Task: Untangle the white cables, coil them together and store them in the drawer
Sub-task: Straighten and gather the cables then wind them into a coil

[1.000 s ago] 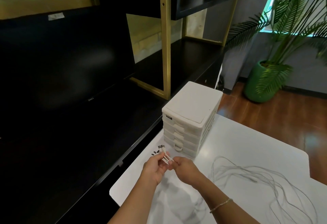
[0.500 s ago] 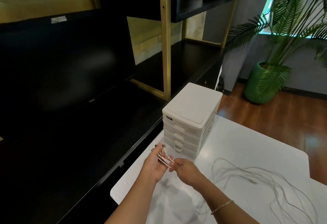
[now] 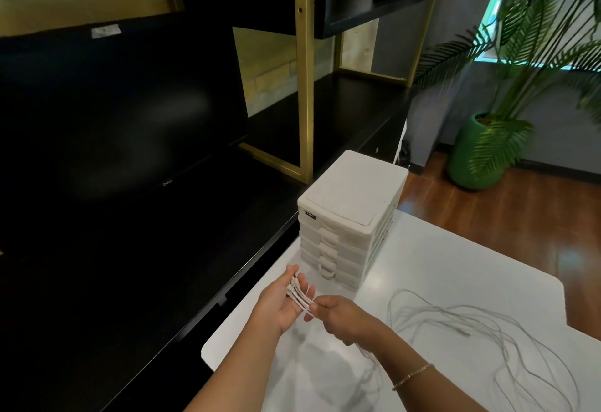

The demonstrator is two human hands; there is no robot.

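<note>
Several white cable ends [image 3: 299,296] lie side by side across the palm of my left hand [image 3: 283,301], whose fingers are stretched out under them. My right hand [image 3: 338,317] pinches the same bundle just to the right of that palm. From there the white cables [image 3: 481,330] trail off in loose loops over the white table [image 3: 455,268] to the right. A white drawer unit [image 3: 351,216] with several shut drawers stands just beyond my hands.
A black desk with a dark Dell monitor [image 3: 113,125] runs along the table's left edge. Gold shelf posts [image 3: 304,67] rise behind the drawer unit. A green potted palm [image 3: 481,151] stands on the wooden floor at the far right.
My left hand has flattened out, and the cable ends now lie lined up across its palm. Both hands have stayed in front of the drawer unit.
</note>
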